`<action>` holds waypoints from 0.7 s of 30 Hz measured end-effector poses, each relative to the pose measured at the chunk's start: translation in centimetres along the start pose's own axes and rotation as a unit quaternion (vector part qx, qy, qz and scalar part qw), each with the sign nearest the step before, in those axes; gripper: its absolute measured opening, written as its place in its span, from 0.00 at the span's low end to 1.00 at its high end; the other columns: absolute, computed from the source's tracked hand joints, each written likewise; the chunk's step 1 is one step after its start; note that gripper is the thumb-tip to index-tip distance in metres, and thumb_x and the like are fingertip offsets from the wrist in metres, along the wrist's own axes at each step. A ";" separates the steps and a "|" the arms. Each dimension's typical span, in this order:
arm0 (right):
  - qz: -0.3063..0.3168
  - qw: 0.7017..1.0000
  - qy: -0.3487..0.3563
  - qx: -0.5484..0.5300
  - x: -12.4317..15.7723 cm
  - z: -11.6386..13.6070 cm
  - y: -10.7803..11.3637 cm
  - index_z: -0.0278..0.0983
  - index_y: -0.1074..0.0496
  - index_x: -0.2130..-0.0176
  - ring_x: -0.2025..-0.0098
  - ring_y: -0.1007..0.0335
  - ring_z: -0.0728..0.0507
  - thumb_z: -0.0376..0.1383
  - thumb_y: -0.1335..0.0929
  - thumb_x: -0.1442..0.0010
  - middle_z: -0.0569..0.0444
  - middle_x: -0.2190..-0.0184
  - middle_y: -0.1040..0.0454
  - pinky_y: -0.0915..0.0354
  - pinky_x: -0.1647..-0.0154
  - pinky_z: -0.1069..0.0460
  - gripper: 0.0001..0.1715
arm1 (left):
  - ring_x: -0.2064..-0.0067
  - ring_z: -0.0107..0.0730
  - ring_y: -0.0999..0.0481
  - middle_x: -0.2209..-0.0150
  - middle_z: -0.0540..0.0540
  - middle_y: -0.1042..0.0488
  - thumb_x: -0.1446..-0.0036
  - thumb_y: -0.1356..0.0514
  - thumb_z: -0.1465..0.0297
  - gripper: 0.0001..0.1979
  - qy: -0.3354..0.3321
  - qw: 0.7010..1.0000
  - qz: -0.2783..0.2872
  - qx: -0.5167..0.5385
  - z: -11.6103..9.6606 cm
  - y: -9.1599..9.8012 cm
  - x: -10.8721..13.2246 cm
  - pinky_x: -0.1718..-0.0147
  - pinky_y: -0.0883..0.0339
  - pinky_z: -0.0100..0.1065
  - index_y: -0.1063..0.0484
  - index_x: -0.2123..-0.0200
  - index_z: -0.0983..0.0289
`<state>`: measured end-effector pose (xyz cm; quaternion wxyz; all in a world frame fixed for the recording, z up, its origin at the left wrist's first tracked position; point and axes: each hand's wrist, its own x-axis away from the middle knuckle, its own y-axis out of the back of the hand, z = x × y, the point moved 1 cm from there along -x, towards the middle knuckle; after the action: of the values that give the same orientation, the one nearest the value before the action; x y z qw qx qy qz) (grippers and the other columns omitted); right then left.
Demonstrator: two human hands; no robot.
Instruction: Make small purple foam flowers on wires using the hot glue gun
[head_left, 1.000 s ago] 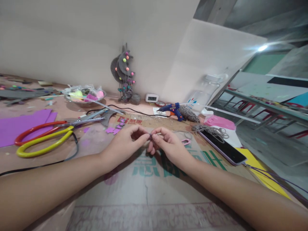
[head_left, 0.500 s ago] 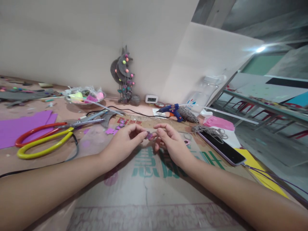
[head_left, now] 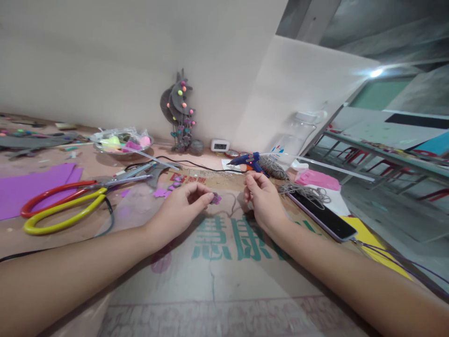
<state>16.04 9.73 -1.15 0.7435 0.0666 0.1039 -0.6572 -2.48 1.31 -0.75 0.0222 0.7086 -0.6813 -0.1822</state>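
Note:
A small purple-and-grey felt piece [head_left: 216,198] is pinched between the thumb and fingers of my left hand [head_left: 185,206]. From beside it, a thin strand of grey yarn [head_left: 234,204] curves in a loose loop towards my right side. My right hand [head_left: 263,199] is raised over the cardboard [head_left: 210,281], thumb and fingertips pressed together. Whatever those fingertips hold is too small to make out. More purple felt cutouts [head_left: 162,192] lie just beyond my left hand.
Red-and-yellow-handled scissors [head_left: 66,220] lie left, near purple sheets [head_left: 38,187]. A blue glue gun [head_left: 250,161] rests at the back, before a clear bottle [head_left: 296,133]. Grey yarn [head_left: 312,195] lies on a phone [head_left: 326,217] at right. A grey felt hanging [head_left: 180,107] leans against the wall.
My right hand has drawn away from the felt piece, to the right and slightly up, and the yarn strand now shows between my hands. My left hand stays nearly in place.

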 end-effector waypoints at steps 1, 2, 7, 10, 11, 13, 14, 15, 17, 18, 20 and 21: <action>-0.016 1.000 0.001 0.010 -0.3 0.0 0.2 0.38 0.37 0.70 0.84 0.47 0.55 0.43 0.32 0.46 0.64 0.84 0.41 0.50 0.84 0.59 0.13 | 0.69 0.30 0.30 0.72 0.51 0.29 0.44 0.44 0.64 0.10 0.000 1.000 -0.001 0.001 0.1 0.0 0.0 0.68 0.37 0.30 0.30 0.67 0.64; -0.031 0.999 0.003 0.021 -0.5 0.0 0.4 0.38 0.37 0.69 0.84 0.47 0.54 0.43 0.31 0.47 0.65 0.84 0.41 0.50 0.83 0.58 0.13 | 0.69 0.30 0.30 0.71 0.50 0.29 0.44 0.44 0.63 0.10 0.000 1.000 -0.002 0.003 0.1 0.0 0.0 0.68 0.37 0.30 0.31 0.67 0.64; -0.021 0.997 0.023 0.070 -0.3 0.8 0.5 0.37 0.37 0.72 0.82 0.45 0.53 0.46 0.31 0.48 0.63 0.83 0.41 0.47 0.81 0.57 0.16 | 0.68 0.30 0.29 0.71 0.51 0.28 0.44 0.45 0.64 0.09 0.003 1.000 0.003 0.004 -0.1 0.0 0.0 0.67 0.37 0.31 0.31 0.67 0.64; 0.060 0.990 0.029 0.122 1.0 1.5 -0.4 0.37 0.36 0.73 0.80 0.43 0.53 0.44 0.33 0.45 0.61 0.81 0.38 0.44 0.78 0.56 0.15 | 0.68 0.30 0.29 0.70 0.51 0.27 0.44 0.44 0.65 0.09 0.004 1.000 0.008 0.003 -0.2 0.0 0.0 0.67 0.36 0.31 0.30 0.66 0.64; 0.086 0.987 0.022 0.131 1.5 1.7 -0.7 0.36 0.34 0.72 0.79 0.42 0.53 0.43 0.33 0.45 0.60 0.79 0.35 0.43 0.77 0.56 0.13 | 0.68 0.30 0.28 0.70 0.51 0.27 0.44 0.44 0.65 0.09 0.003 1.000 0.007 0.000 -0.2 0.0 0.0 0.68 0.36 0.31 0.30 0.66 0.64; 0.133 0.984 0.006 0.115 2.4 2.0 -1.4 0.36 0.33 0.66 0.77 0.39 0.52 0.41 0.34 0.44 0.57 0.73 0.31 0.40 0.76 0.56 0.10 | 0.69 0.30 0.29 0.70 0.51 0.27 0.44 0.44 0.65 0.09 -0.001 1.000 0.002 -0.007 -0.3 0.0 0.0 0.68 0.37 0.31 0.30 0.66 0.64; 0.150 0.984 0.002 0.098 2.8 2.1 -1.7 0.37 0.33 0.63 0.76 0.38 0.52 0.41 0.34 0.43 0.56 0.70 0.30 0.39 0.76 0.56 0.11 | 0.69 0.30 0.29 0.70 0.51 0.27 0.44 0.44 0.65 0.09 -0.002 1.000 0.000 -0.010 -0.3 0.0 0.0 0.69 0.37 0.31 0.29 0.67 0.64; 0.166 0.983 0.002 0.082 3.0 2.1 -1.9 0.37 0.34 0.60 0.75 0.37 0.52 0.41 0.34 0.43 0.56 0.68 0.29 0.38 0.75 0.55 0.12 | 0.69 0.30 0.29 0.70 0.51 0.27 0.44 0.44 0.65 0.09 -0.004 1.000 -0.001 -0.013 -0.3 0.0 0.0 0.69 0.37 0.30 0.29 0.67 0.64; 0.184 0.980 0.004 0.070 3.3 2.1 -2.0 0.38 0.37 0.57 0.74 0.35 0.52 0.40 0.34 0.43 0.55 0.68 0.29 0.37 0.75 0.55 0.15 | 0.69 0.30 0.29 0.70 0.51 0.27 0.44 0.44 0.65 0.08 -0.004 1.000 -0.001 -0.017 -0.3 0.0 -0.1 0.69 0.38 0.30 0.29 0.67 0.64; 0.192 0.979 0.002 0.072 3.3 2.1 -2.0 0.39 0.38 0.56 0.74 0.34 0.51 0.40 0.33 0.44 0.56 0.69 0.29 0.38 0.75 0.55 0.17 | 0.68 0.30 0.29 0.70 0.51 0.27 0.44 0.44 0.65 0.08 -0.003 1.000 -0.001 -0.019 -0.3 0.0 -0.1 0.69 0.38 0.30 0.29 0.67 0.64; 0.206 0.975 -0.005 0.082 3.5 2.0 -2.0 0.39 0.39 0.55 0.73 0.33 0.50 0.38 0.32 0.45 0.57 0.71 0.29 0.38 0.75 0.55 0.18 | 0.68 0.31 0.29 0.70 0.51 0.27 0.44 0.44 0.65 0.09 -0.003 1.000 -0.003 -0.022 -0.2 0.0 -0.1 0.68 0.38 0.31 0.29 0.67 0.63; 0.211 0.973 -0.004 0.087 3.6 2.0 -1.9 0.39 0.39 0.54 0.73 0.33 0.50 0.36 0.33 0.44 0.58 0.73 0.30 0.38 0.74 0.55 0.18 | 0.67 0.31 0.29 0.70 0.51 0.27 0.44 0.44 0.64 0.09 -0.005 1.000 -0.006 -0.025 -0.2 0.0 -0.1 0.68 0.38 0.31 0.29 0.67 0.63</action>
<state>14.66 5.56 0.01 0.8572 0.1495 0.0270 -0.4920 -2.47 1.35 -0.53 0.0354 0.7113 -0.6722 -0.2023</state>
